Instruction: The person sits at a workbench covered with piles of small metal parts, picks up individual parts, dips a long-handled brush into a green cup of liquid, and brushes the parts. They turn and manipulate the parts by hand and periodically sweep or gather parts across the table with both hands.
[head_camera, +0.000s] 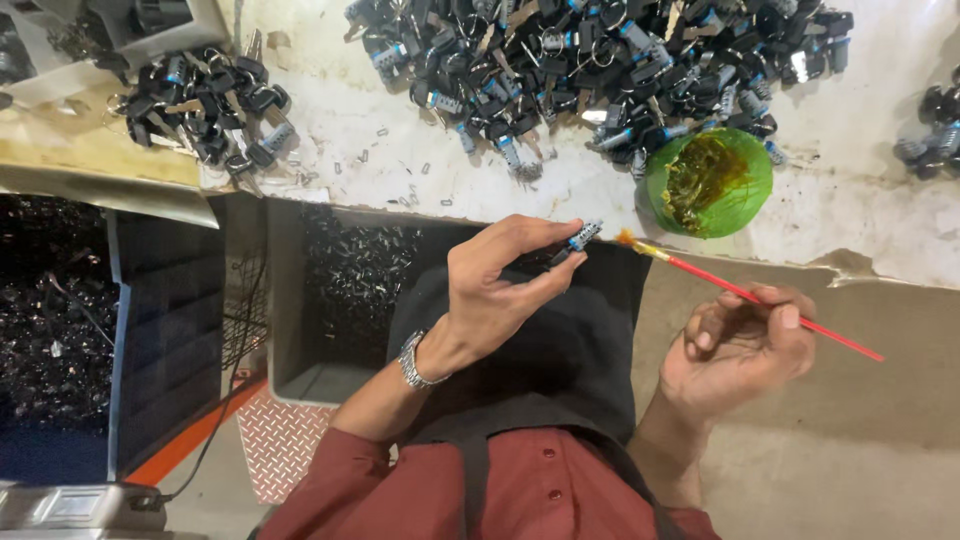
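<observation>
My left hand (497, 285) pinches a small black lock cylinder (574, 241) with a blue band and metal tip, held out over my lap. My right hand (742, 340) grips a thin red brush (760, 300) whose amber-coated bristles point at the cylinder's tip, a short gap away. A green bowl (752, 155) of amber grease sits on the white bench edge just above the brush tip. A black apron covers my lap beneath both hands.
A big heap of black lock cylinders with keys (590, 65) covers the bench top, with a smaller heap (205, 105) at left and another (935, 130) at far right. A grey bin (300, 380) of small dark parts stands below the bench, beside a blue crate (165, 330).
</observation>
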